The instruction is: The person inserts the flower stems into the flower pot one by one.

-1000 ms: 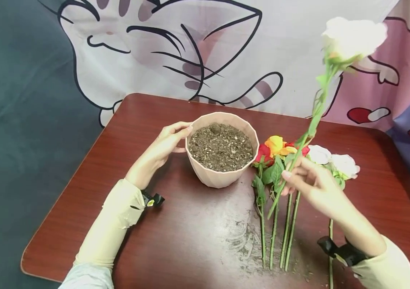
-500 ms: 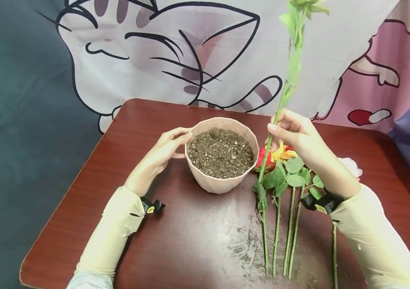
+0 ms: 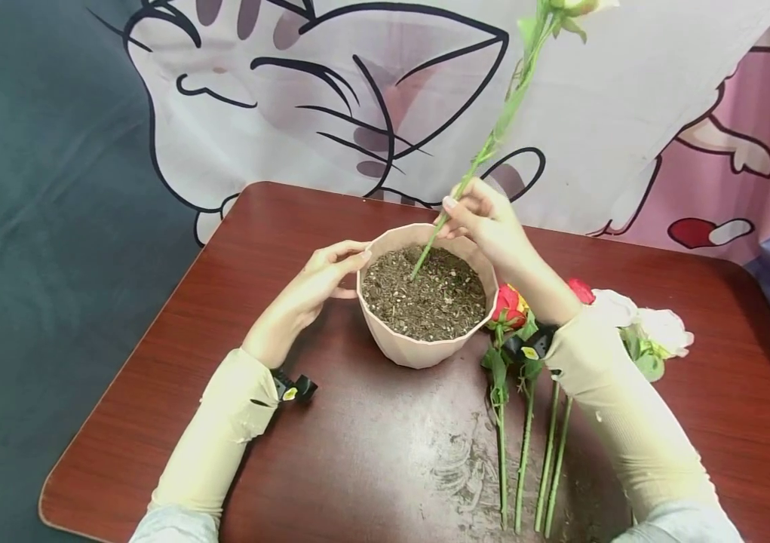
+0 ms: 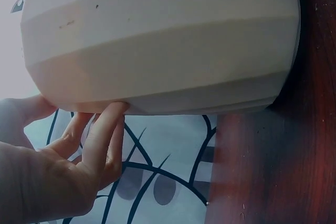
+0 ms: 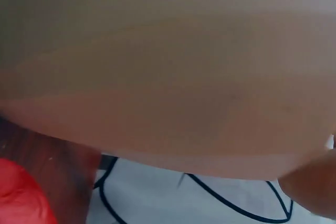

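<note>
In the head view, a pale pink faceted flower pot (image 3: 401,351) full of dark soil (image 3: 425,302) stands on the table. My left hand (image 3: 313,283) holds its left side, thumb at the rim. The left wrist view shows the fingers (image 4: 102,135) against the outer wall. My right hand (image 3: 489,226) pinches the lower stem of a white rose (image 3: 489,143) between thumb and fingers, above the pot's far right rim. The stem slants, its lower end at the soil; whether it has entered is unclear. The bloom is mostly cut off by the top edge.
Red, yellow and white roses lie right of the pot, including a red rose (image 3: 508,308) and a white rose (image 3: 666,332), partly under my right forearm. Smudges mark the brown table (image 3: 357,467). A cartoon-cat cloth (image 3: 276,151) hangs behind.
My right hand has carried the white rose leftward from above the other roses to the pot, bringing the stem's end down to the soil. My left hand has stayed at the pot.
</note>
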### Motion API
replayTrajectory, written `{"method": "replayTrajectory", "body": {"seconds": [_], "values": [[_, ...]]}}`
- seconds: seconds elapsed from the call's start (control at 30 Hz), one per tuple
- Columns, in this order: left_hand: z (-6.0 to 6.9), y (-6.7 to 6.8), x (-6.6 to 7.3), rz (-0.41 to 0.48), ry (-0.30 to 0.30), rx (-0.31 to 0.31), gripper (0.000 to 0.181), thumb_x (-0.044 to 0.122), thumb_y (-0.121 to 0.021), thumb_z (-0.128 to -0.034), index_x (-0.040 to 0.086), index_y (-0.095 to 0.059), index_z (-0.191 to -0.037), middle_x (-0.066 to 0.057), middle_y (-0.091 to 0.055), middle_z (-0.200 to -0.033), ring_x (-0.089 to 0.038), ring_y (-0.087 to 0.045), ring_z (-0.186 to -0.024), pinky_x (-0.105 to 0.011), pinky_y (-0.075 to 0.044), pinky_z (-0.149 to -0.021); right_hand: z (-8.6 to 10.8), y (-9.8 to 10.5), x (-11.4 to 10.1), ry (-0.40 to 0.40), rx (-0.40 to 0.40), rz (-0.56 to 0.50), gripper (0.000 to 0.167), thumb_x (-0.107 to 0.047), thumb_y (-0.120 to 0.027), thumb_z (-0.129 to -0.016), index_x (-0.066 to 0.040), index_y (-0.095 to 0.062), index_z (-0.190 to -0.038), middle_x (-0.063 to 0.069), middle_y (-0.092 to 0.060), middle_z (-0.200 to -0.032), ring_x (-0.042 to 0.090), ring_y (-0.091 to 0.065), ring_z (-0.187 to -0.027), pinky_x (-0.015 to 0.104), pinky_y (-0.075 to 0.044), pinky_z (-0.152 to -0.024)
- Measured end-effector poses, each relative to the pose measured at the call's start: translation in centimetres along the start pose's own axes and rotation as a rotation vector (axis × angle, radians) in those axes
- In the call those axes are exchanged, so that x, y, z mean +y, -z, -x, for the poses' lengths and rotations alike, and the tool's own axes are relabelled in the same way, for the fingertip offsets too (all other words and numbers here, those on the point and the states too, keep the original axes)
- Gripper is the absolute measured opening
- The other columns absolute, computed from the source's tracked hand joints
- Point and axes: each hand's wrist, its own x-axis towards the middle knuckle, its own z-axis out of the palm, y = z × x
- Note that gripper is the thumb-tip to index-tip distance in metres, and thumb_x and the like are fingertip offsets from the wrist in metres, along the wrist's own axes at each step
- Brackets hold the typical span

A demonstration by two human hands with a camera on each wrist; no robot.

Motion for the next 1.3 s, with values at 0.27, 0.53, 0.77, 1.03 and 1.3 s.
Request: {"method": "replayTrajectory", "body": {"seconds": [0.27, 0.53, 0.77, 1.03, 1.3], "values": [[0.3, 0.1, -0.2, -0.003, 0.010, 0.003, 0.039, 0.022, -0.053, -0.0951, 0.006, -0.051, -0.130, -0.011, -0.051, -0.126, -0.018, -0.050, -0.113, -0.043, -0.051, -0.084, -0.1, -0.7, 2.0, 0.102, -0.118, 0.327, 0.017, -0.010, -0.055, -0.094, 0.004, -0.053, -0.103, 0.015, -0.068, -0.085, 0.021, -0.068, -0.075, 0.037, -0.055, -0.073], [0.4, 0.2, -0.4, -0.007, 0.016, 0.009, 0.039, 0.022, -0.052, -0.0950, 0.006, -0.051, -0.130, -0.011, -0.051, -0.127, -0.019, -0.049, -0.115, -0.045, -0.049, -0.085, -0.3, -1.3, 2.8, 0.276, -0.272, 0.508, 0.009, -0.007, -0.058, -0.092, 0.001, -0.056, -0.096, 0.012, -0.070, -0.081, 0.026, -0.068, -0.072, 0.032, -0.055, -0.067], [0.3, -0.2, -0.3, -0.019, 0.009, 0.001, 0.039, 0.025, -0.052, -0.0952, 0.007, -0.051, -0.130, -0.011, -0.050, -0.128, -0.021, -0.048, -0.117, -0.047, -0.048, -0.088, -1.3, -1.6, 2.8, 0.343, -0.357, 0.631, 0.006, -0.012, -0.059, -0.092, -0.007, -0.056, -0.090, 0.001, -0.070, -0.077, 0.011, -0.067, -0.068, 0.023, -0.052, -0.060], [0.2, -0.5, -0.1, -0.022, 0.001, -0.001, 0.039, 0.025, -0.052, -0.0958, 0.008, -0.051, -0.131, -0.011, -0.050, -0.128, -0.022, -0.049, -0.116, -0.047, -0.049, -0.087, -1.8, -1.7, 2.5, 0.343, -0.463, 0.669, 0.010, -0.016, -0.059, -0.093, -0.010, -0.053, -0.087, -0.006, -0.069, -0.073, 0.011, -0.066, -0.066, 0.023, -0.047, -0.053], [-0.2, -0.1, -0.1, -0.011, 0.007, -0.006, 0.038, 0.024, -0.052, -0.0958, 0.010, -0.052, -0.131, -0.010, -0.051, -0.128, -0.020, -0.047, -0.118, -0.048, -0.048, -0.088, -2.1, -1.8, 2.7, 0.267, -0.395, 0.682, 0.011, -0.020, -0.059, -0.093, -0.010, -0.056, -0.090, -0.002, -0.070, -0.078, 0.010, -0.066, -0.068, 0.024, -0.049, -0.059]]}}
